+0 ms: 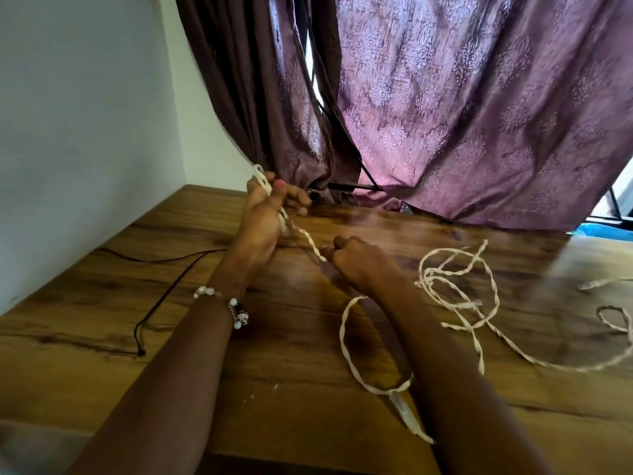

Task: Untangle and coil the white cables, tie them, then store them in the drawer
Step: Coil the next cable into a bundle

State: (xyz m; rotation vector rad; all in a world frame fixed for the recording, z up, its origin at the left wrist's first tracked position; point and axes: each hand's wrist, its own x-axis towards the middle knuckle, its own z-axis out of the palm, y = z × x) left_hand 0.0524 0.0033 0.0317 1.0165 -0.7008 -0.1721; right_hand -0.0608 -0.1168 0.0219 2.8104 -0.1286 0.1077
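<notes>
Nearest to me, a plug end (406, 411) of the white cable (346, 341) lies on the desk (274, 354) between my forearms, with a loop of cable curving up from it toward my right hand.

My left hand (262, 214) is raised just in front of the curtain (462, 108) with its fingers curled around turns of the cable. A short stretch runs tight from it down to my right hand (356, 260), which pinches the cable in a closed fist. The rest of the cable sprawls in a loose tangle (455, 289) on the desk to the right of that hand, and more pale strands (616, 320) lie further right, near the edge of view. A thin black cord (161, 296) lies on the desk to the left of my left arm, which wears a beaded bracelet (233, 308).

I judge this to be the coiling step, early on: only a few turns sit on my left hand and most of the cable is still loose. The next move calls for feeding slack through my right hand and laying another turn on the left, while easing the crossings in the tangle apart so they do not pull into a knot. Tying is not yet done, and no drawer is in view.

I can read no brand, label or writing anywhere.
</notes>
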